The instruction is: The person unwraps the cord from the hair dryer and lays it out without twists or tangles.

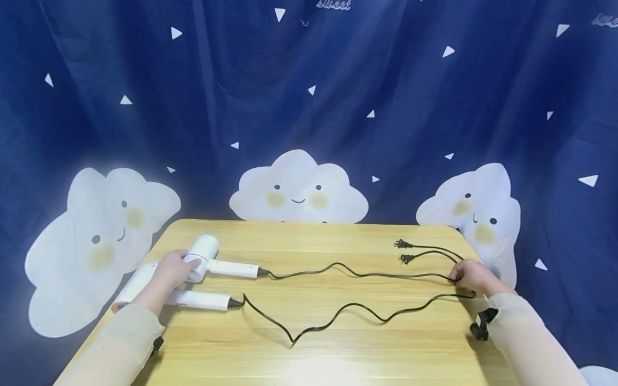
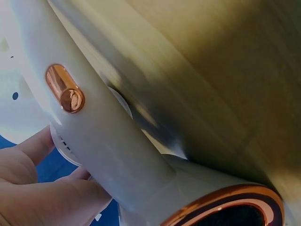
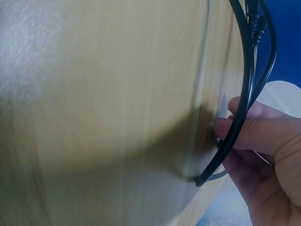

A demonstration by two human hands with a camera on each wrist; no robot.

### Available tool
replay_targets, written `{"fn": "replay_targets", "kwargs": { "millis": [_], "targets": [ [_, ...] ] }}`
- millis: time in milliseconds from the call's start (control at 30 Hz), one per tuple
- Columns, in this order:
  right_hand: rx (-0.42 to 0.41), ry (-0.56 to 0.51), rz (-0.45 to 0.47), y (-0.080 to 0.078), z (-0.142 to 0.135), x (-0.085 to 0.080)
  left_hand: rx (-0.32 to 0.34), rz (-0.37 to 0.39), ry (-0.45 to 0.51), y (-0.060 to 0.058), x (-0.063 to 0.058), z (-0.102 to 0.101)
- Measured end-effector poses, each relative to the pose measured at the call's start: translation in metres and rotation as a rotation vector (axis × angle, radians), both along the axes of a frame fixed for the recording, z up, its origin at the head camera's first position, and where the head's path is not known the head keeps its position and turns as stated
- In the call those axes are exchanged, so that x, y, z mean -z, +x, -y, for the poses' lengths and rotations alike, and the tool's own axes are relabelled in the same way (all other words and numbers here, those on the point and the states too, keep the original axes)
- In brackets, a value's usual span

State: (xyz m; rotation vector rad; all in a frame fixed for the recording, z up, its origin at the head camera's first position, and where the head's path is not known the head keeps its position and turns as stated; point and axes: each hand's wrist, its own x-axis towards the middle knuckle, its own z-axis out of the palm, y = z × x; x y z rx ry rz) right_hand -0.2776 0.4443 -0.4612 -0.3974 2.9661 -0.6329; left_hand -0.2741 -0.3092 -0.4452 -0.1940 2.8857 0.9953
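Two white hair dryers lie on the table's left side, handles pointing right. My left hand (image 1: 170, 273) grips the far hair dryer (image 1: 234, 268) around its barrel. Beneath my left forearm is the near hair dryer (image 1: 205, 300), partly hidden; its copper switch (image 2: 66, 89) and copper-edged end (image 2: 225, 197) show in the left wrist view. At the right edge, my right hand (image 1: 478, 277) pinches black power cord (image 3: 242, 84) between thumb and fingers. Whether it holds one cord or both is hard to tell.
Two black plugs, one farther (image 1: 403, 244) and one nearer (image 1: 407, 259), lie left of my right hand. The far cord (image 1: 336, 263) and near cord (image 1: 354, 304) run wavy across the wooden table (image 1: 386, 354). A blue cloud-print curtain (image 1: 309, 123) hangs behind.
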Motion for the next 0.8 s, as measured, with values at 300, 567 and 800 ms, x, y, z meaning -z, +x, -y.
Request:
{"fn": "replay_targets", "kwargs": {
  "millis": [300,567,800],
  "targets": [
    [-0.037,-0.011,0.01,0.0005,0.0007,-0.0005,0.02,-0.007,-0.026,0.0,0.0009,0.0],
    [-0.045,0.002,0.015,0.0031,0.0022,-0.0039,0.024,-0.036,-0.023,0.0015,0.0012,-0.0001],
    [-0.09,0.003,0.008,0.0049,0.0041,-0.0065,0.029,-0.056,-0.04,0.0055,-0.0003,-0.0014]
  ]
}}
